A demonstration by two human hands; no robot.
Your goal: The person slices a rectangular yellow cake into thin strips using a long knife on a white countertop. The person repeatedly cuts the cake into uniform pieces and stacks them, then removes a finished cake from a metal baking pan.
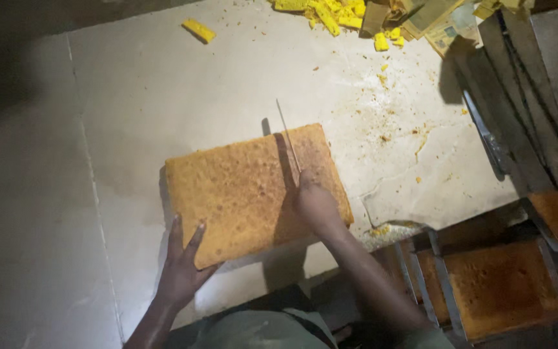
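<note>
A large rectangular sponge cake slab (240,190) with a golden-brown top lies on a pale tiled surface (163,97). My left hand (182,258) rests flat with fingers spread against the slab's near left corner. My right hand (314,203) sits on top of the cake, closed around the handle of a long thin knife (287,136). The blade runs away from me across the slab's right part and sticks out past the far edge.
Yellow cake trimmings (330,13) and crumbs lie at the far edge, one loose piece (199,30) to their left. Metal baking tins (498,284) holding more brown cake stand at the near right. Empty metal tins (518,97) and another knife (485,136) lie at the right.
</note>
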